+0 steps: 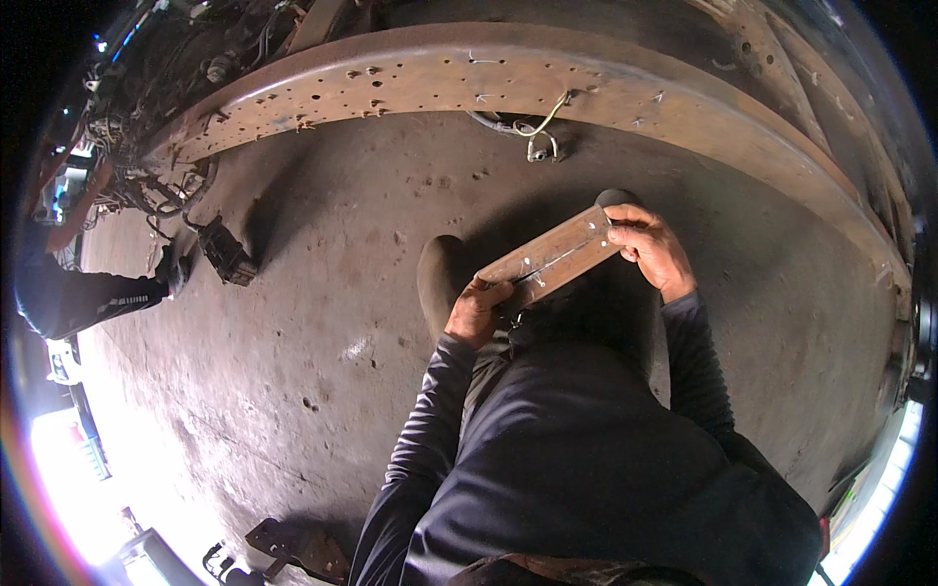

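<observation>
A rust-brown metal plate (559, 256) is held between my two hands above my legs, tilted with its right end farther from me. Chalk marks, a dark line along its length and small light spots or holes show on its face. My left hand (476, 310) grips the near left end, thumb on top. At the far right end, my right hand (649, 244) pinches the plate, thumb on its face and fingers bent round the edge. The underside of the plate is hidden.
A long brown steel frame rail (420, 83) with holes and chalk marks arches across the far side. Cables (540, 132) hang from it. Wiring with a black connector box (226, 251) hangs at left, near another person's leg (98, 298). A rusty metal part (298, 549) lies near left.
</observation>
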Demonstrator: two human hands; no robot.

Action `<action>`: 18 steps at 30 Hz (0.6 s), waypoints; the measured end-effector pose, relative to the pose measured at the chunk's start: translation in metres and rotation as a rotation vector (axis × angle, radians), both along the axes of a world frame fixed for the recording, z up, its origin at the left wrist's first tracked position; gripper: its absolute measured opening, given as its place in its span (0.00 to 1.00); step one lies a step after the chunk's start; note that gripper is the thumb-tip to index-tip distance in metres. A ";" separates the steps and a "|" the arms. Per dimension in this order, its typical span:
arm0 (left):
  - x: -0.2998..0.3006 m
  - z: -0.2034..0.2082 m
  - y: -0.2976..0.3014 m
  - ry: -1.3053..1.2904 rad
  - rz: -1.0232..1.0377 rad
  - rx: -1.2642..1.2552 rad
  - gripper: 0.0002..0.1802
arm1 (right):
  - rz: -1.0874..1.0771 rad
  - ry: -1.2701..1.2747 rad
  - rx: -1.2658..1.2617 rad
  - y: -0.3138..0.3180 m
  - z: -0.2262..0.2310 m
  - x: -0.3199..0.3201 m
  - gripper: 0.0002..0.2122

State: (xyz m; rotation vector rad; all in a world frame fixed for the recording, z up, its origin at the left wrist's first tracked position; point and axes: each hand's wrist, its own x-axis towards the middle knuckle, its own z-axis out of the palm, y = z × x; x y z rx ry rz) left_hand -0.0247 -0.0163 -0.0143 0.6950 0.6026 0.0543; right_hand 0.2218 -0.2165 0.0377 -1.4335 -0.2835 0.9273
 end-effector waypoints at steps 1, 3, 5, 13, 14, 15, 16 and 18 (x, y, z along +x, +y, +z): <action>0.001 0.000 0.000 -0.016 0.001 -0.012 0.23 | 0.006 0.002 -0.005 0.000 0.000 0.001 0.18; -0.001 0.000 -0.001 -0.008 0.024 -0.006 0.22 | 0.017 0.007 -0.015 0.000 -0.001 0.002 0.16; -0.001 -0.002 -0.001 -0.017 0.030 -0.005 0.22 | 0.016 0.018 -0.018 0.000 0.000 0.002 0.16; 0.000 -0.005 -0.003 -0.017 0.066 -0.017 0.19 | 0.025 -0.035 -0.024 -0.001 -0.003 0.002 0.18; 0.000 -0.004 -0.003 -0.010 0.070 -0.017 0.19 | 0.026 -0.047 -0.023 -0.001 -0.001 0.001 0.19; 0.001 -0.004 -0.004 -0.003 0.073 -0.017 0.19 | 0.027 -0.059 -0.022 0.000 0.001 0.001 0.20; 0.001 -0.003 -0.004 0.003 0.076 -0.016 0.19 | 0.028 -0.059 -0.025 0.000 0.001 0.000 0.20; 0.002 -0.006 -0.001 -0.035 -0.002 0.095 0.18 | 0.031 -0.064 -0.031 0.000 0.003 0.001 0.20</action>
